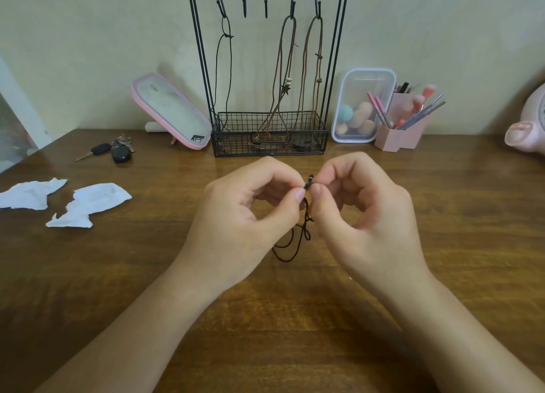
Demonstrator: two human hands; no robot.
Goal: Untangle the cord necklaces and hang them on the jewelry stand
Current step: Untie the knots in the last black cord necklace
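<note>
A thin black cord necklace (pixel 298 239) hangs in loops between my hands above the wooden table (pixel 295 319). My left hand (pixel 244 212) and my right hand (pixel 359 212) both pinch its knotted top end between thumb and forefinger. Behind them stands the black wire jewelry stand (pixel 203 68) with a row of hooks and a mesh basket at its foot. One black cord necklace (pixel 218 65) hangs from the leftmost hook. Two brown cord necklaces (pixel 282 68) (pixel 318 62) hang from the two right hooks, their ends lying in the basket. Two middle hooks are bare.
A pink-framed mirror (pixel 171 109) leans left of the stand, with car keys (pixel 115 151) beside it. Two crumpled tissues (pixel 88 204) lie at the left. A clear box of sponges (pixel 359 103) and a pink brush holder (pixel 404 127) stand right of the stand. A pink object (pixel 528 127) sits far right.
</note>
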